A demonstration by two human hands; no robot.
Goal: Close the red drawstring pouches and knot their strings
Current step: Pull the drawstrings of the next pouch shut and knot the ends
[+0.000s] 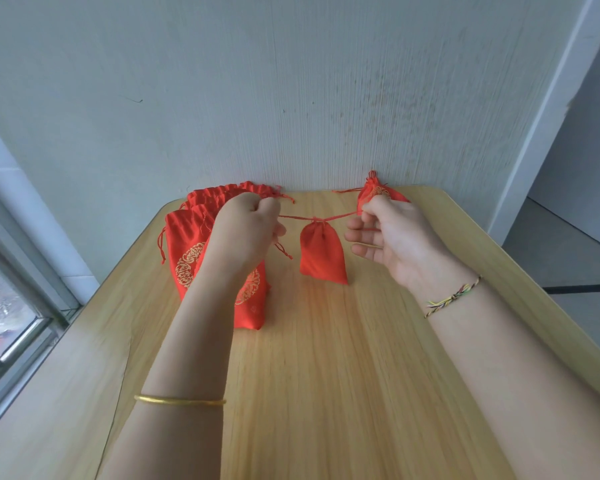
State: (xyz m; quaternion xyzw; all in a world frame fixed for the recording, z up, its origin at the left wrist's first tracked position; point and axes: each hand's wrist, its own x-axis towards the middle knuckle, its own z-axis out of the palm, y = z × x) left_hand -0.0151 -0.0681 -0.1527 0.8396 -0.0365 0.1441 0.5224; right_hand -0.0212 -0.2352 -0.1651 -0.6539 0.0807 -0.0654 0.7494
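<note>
**Q:** Position of the work item?

**A:** One small red pouch point(321, 252) hangs between the two hands, above the middle of the wooden counter point(326, 375). Its mouth is gathered shut at the top. Its plain side faces the camera. Whether its lower edge touches the counter cannot be determined.

**Q:** Condition of the string?

**A:** The red string point(340, 216) runs in a nearly straight line from one hand to the other, passing through the gathered neck of the pouch. It appears taut on both sides.

**Q:** State of each hand?

**A:** The left hand point(248, 226) is clenched, back toward the camera, and grips the left end of the string at its fingertips. A loose tail of red cord hangs below it. The right hand point(392, 237) pinches the right end of the string between thumb and forefinger; its remaining fingers are loosely extended, palm turned inward.

**Q:** Other pouches?

**A:** A stack of pouches point(187, 244), red with gold round motifs, lies to the left against the wall, partly hidden by the left forearm. Their mouths look ungathered. A single gathered pouch point(378, 192) sits at the far right by the wall, just behind the right hand's fingers.

**Q:** Other items in view?

**A:** A gold bangle point(179, 400) on the left forearm, a braided multicolour bracelet point(452, 296) on the right wrist, and a window point(11, 323) at the left edge.
</note>
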